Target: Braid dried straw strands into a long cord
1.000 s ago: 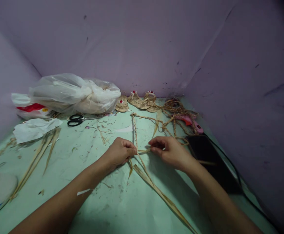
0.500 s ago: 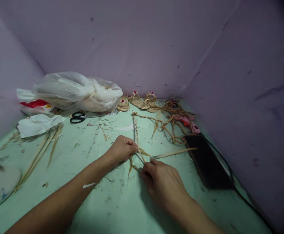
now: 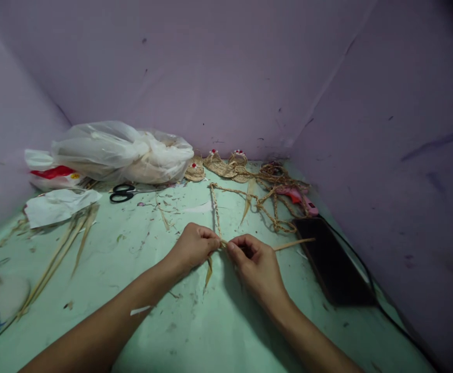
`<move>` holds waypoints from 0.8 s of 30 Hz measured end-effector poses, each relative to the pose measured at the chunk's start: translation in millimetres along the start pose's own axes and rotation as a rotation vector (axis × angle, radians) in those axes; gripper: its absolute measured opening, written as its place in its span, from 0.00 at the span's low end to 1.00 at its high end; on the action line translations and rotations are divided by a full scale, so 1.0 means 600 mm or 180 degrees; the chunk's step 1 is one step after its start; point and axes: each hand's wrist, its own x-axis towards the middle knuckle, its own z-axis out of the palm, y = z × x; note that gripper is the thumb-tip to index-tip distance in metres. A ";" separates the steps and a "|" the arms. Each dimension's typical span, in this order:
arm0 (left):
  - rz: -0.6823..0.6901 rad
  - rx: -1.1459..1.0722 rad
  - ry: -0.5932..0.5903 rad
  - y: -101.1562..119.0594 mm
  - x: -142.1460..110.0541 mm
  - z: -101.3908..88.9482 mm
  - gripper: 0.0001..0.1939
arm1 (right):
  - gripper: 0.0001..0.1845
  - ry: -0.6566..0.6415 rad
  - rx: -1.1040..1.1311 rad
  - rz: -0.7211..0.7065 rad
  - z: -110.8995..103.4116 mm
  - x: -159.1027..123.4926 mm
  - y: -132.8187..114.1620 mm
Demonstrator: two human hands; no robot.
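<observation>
A thin braid of tan dried plant fibre (image 3: 216, 210) runs down toward me and ends between my hands. My left hand (image 3: 195, 244) pinches its lower end between thumb and forefinger. Close against it on the right, my right hand (image 3: 254, 259) pinches the loose strands coming out of the braid. One flat fibre strip (image 3: 294, 244) pokes out to the right from behind my right hand. Below my left fingers hangs a short leaf-like strand (image 3: 208, 273). The braid's far end bends right and joins a tangled heap of braided cord (image 3: 279, 178).
Along the back wall lie a stuffed plastic bag (image 3: 121, 153) and small woven slippers with red beads (image 3: 218, 165). Black-handled scissors (image 3: 122, 193), white paper (image 3: 61, 206) and fibre strips (image 3: 57, 256) are at left. A dark phone (image 3: 333, 264) with a cable and a pink tool (image 3: 306, 204) lie right.
My right hand has moved up and turned, bringing its fingertips beside my left fingers at the braid's end. My left hand keeps its pinch. The view has shifted slightly.
</observation>
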 end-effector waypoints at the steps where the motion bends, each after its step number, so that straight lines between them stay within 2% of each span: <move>1: 0.0030 0.0013 0.0022 -0.001 0.001 0.001 0.07 | 0.11 0.0037 0.0070 0.0053 0.003 0.000 0.001; 6: -0.0009 -0.0075 0.0066 0.000 0.000 0.005 0.05 | 0.10 0.0067 0.0166 0.0094 0.011 -0.002 0.004; 11: -0.0136 -0.0209 -0.0125 0.010 -0.004 0.005 0.06 | 0.10 0.0137 0.0077 0.0183 0.016 0.001 0.007; 16: -0.0120 -0.0235 -0.0201 0.012 -0.006 0.003 0.06 | 0.11 0.0275 0.0015 0.0193 0.018 0.004 0.006; 19: -0.0045 -0.0119 -0.0156 0.009 -0.005 0.001 0.07 | 0.11 0.0200 -0.0014 0.0168 0.021 0.002 0.004; 22: -0.0002 -0.0079 -0.0033 0.006 -0.003 0.001 0.07 | 0.11 0.0012 -0.0276 0.0036 0.012 0.001 0.002; 24: -0.0030 -0.0101 0.0032 0.004 -0.002 0.002 0.07 | 0.12 0.0084 -0.0671 -0.0068 -0.002 0.005 0.000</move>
